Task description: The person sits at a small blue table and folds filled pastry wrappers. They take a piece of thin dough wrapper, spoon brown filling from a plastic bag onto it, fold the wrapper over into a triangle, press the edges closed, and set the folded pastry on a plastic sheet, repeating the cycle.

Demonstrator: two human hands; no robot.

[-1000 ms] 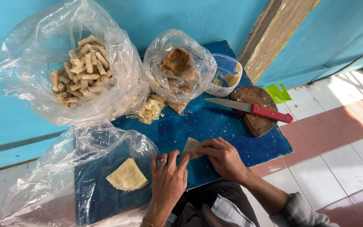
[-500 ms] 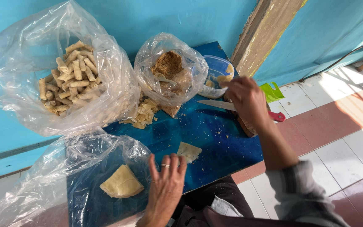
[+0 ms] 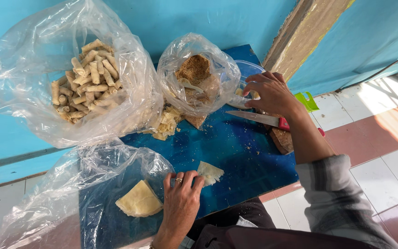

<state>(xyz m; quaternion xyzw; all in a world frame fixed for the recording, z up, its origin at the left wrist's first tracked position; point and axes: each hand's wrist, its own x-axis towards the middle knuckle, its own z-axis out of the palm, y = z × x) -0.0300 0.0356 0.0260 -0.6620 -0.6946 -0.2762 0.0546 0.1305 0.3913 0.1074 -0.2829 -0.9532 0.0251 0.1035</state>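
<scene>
Wrapper piece (image 3: 209, 172) touching left-hand fingers (image 3: 194, 180).

Glossy clear plastic bags (image 3: 70, 55), scuffed blue-painted board (image 3: 236, 152)

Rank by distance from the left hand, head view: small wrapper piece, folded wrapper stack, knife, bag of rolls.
From the left hand:
1. Small wrapper piece, at the fingertips, just right.
2. Folded wrapper stack, just left, inside the open bag.
3. Knife, up and right, by the right hand.
4. Bag of rolls, far upper left.
</scene>
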